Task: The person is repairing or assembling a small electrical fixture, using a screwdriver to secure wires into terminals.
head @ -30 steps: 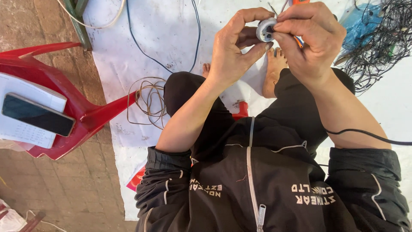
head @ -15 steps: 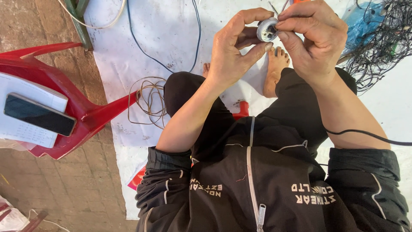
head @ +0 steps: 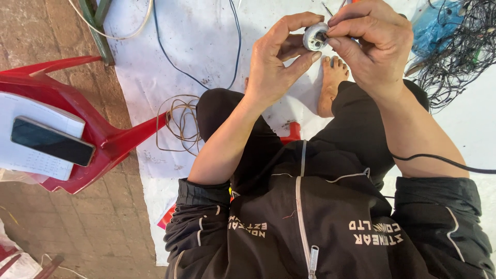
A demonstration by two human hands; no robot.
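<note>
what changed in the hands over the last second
Very little. Both hands shifted slightly up and right in view. The left hand still pinches the small white round part, and the right hand still works at it with its fingertips. Nothing was let go. The phone on the red chair stayed put.

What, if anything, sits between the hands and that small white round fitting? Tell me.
Nothing visible does. The left hand already pinches the white round fitting between fingers and thumb, and the right hand has its fingertips on the fitting's front. Both touch it directly.
</note>
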